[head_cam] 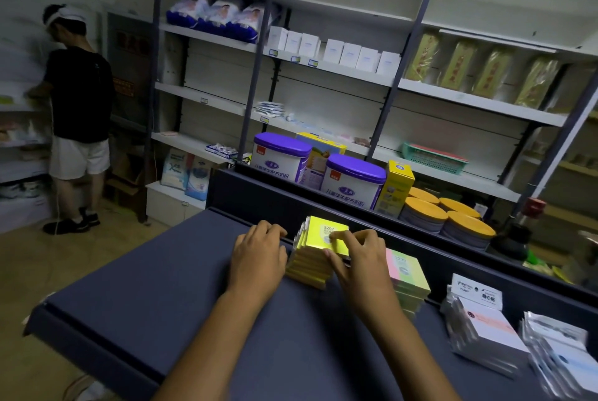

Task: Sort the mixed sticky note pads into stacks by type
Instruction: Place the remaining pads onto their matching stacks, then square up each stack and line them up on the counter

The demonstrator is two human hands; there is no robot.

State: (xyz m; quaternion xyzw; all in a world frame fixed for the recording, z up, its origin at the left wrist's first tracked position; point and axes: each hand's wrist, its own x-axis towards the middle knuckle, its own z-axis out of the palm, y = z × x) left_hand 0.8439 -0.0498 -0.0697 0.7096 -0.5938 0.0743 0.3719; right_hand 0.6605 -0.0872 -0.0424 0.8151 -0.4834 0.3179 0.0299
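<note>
A stack of yellow sticky note pads point(318, 250) stands on the dark blue shelf top point(181, 281), leaning slightly. My left hand point(257, 259) rests against the stack's left side with fingers curled over the far edge. My right hand point(356, 261) pinches the top yellow pad at its right edge, thumb on the stack's near right corner. Right of it stands a stack of pink-and-green pads point(409, 276), partly hidden by my right wrist. Farther right lie white packaged pads point(485, 332) and more clear-wrapped packs point(559, 355).
A raised dark ledge point(323, 206) runs behind the stacks. Beyond it stand purple-lidded tins point(354, 180), a yellow box point(396, 187) and orange-lidded containers point(453, 219). Shelving fills the back wall. A person point(76, 115) stands at the far left by other shelves.
</note>
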